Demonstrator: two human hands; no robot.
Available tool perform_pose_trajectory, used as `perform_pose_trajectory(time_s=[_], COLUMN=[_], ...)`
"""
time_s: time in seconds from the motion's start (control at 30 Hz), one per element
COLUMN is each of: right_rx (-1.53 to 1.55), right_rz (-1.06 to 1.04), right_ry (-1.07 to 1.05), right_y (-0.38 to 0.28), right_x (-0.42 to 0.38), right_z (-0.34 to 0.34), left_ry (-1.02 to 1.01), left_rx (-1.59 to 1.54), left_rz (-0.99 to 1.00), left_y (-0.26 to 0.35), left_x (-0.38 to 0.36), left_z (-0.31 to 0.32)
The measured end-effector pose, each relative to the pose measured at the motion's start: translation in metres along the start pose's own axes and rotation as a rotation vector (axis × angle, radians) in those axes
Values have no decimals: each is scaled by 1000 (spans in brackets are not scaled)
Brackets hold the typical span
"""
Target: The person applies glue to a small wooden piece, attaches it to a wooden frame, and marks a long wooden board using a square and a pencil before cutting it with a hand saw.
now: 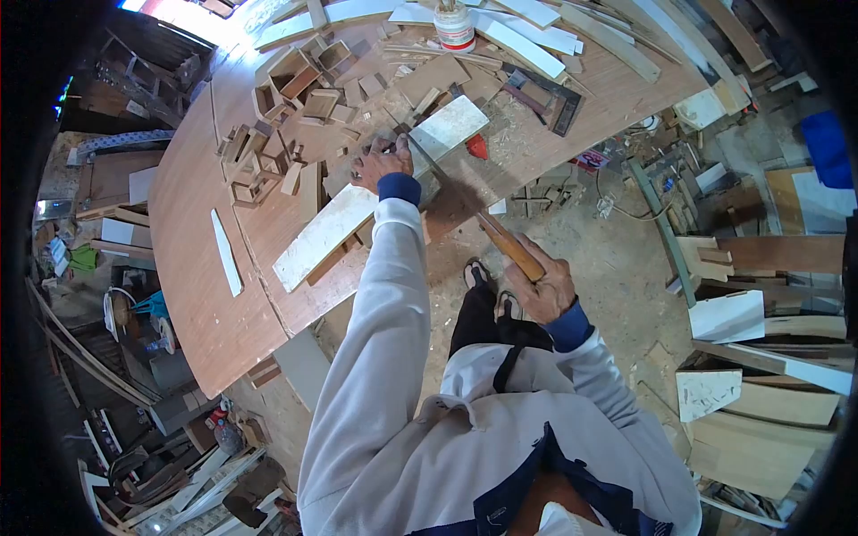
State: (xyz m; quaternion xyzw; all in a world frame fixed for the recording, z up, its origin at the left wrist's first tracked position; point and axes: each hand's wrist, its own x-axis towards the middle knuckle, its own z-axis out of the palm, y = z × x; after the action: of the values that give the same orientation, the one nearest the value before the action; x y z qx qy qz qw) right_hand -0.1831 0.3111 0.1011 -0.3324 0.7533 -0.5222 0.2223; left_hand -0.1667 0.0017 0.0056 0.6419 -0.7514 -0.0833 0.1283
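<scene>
Left of the long white board, small wooden boxes and offcuts crowd the table, while the bare tabletop below and left of that board lies open save one thin white strip.
</scene>
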Motion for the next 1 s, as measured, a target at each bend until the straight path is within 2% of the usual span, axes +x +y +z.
perform_pose_trajectory(time_s=[0.17,0.33,0.43,0.5,0.57,0.63,0.73,0.8,0.93,1.0], right_rx=[16,33,17,-41,-25,-8,-73,-3,32,-15], right_rz=[3,10,-53,-7,3,12,-26,-76,-32,-127], right_ry=[3,4,35,3,-7,-25,3,34,-1,56], right_y=[2,4,6,2,-6,-7,3,5,4,12], right_x=[10,7,7,10,6,-2,-11,-12,-12,-12], right_z=[5,5,7,5,3,5,7,7,2,6], left_ry=[-54,-19,-54,-75,47,40,1,-25,-28,-5], left_rx=[38,3,-9,-14,3,-12,-43,-56,-53,-55], left_rz=[-7,-23,-15,-9,21,14,8,7,-8,-14], left_y=[1,-1,-3,-2,-5,-4,-3,-3,-2,-2], left_x=[1,3,2,3,3,1,1,3,1,1], left_z=[-2,5,1,3,11,5,2,1,2,2])
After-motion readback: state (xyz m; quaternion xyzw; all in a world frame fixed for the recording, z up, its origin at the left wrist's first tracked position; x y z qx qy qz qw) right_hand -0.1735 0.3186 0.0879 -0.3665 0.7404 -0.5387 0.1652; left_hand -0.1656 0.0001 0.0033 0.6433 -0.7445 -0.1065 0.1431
